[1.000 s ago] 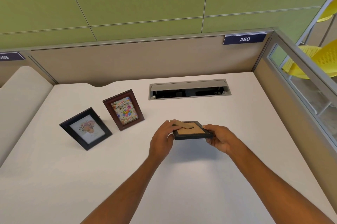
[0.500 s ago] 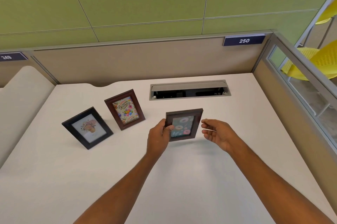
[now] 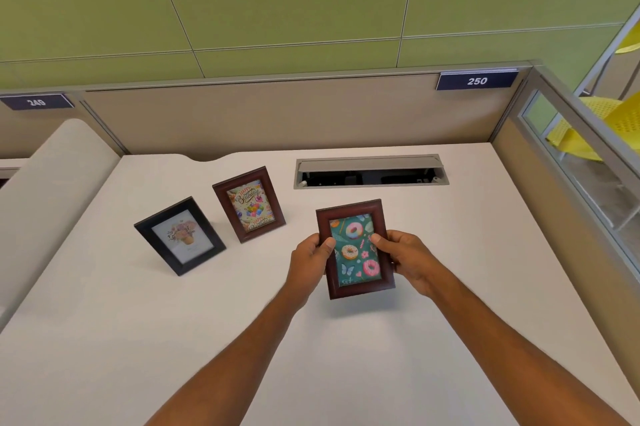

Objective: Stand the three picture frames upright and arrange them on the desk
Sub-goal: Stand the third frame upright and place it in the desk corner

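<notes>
A dark brown frame with a donut picture is held in portrait position above the white desk, picture facing me. My left hand grips its left edge and my right hand grips its right edge, thumbs on the front. A reddish-brown frame with a birthday card stands upright at the back left of the desk. Left of it a black frame with a flower picture also stands upright, leaning back.
A grey cable tray with an open lid is set into the desk behind the held frame. Beige partitions close the back and right side. A rounded beige divider borders the left. Yellow chairs stand beyond the right partition.
The donut frame went from lying face down in both hands to facing me, then turned from landscape to portrait. My right hand, briefly off it, grips it again.
</notes>
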`<state>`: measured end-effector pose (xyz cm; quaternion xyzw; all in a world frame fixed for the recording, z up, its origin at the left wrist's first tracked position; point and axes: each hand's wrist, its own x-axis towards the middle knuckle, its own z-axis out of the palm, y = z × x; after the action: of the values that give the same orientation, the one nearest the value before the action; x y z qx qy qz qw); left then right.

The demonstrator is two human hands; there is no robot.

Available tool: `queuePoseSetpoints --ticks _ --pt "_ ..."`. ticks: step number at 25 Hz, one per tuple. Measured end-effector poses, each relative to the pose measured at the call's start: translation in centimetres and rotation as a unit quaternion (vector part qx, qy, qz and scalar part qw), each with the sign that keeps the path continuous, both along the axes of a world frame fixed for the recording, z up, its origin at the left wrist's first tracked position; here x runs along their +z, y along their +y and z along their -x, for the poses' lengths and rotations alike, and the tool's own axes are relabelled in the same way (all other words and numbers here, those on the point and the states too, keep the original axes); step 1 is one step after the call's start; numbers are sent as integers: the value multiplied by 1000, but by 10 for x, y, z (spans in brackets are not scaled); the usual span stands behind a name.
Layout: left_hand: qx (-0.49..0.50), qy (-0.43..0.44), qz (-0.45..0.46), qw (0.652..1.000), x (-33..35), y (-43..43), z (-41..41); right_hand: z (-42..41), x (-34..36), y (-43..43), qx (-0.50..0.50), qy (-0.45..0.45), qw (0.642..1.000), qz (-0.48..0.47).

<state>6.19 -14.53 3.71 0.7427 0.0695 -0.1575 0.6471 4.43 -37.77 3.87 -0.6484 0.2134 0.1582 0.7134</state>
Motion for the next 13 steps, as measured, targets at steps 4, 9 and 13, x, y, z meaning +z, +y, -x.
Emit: queuePoseSetpoints --ticks 4,9,13 --pt "0 18 -11 1000 0 10 3 1 -1 13 -9 11 1000 -10" --pt "19 1 -60 998 2 32 10 0 -4 29 0 20 1000 -17" --pt "34 46 1 998 2 47 11 -6 -7 46 22 16 1000 -8"
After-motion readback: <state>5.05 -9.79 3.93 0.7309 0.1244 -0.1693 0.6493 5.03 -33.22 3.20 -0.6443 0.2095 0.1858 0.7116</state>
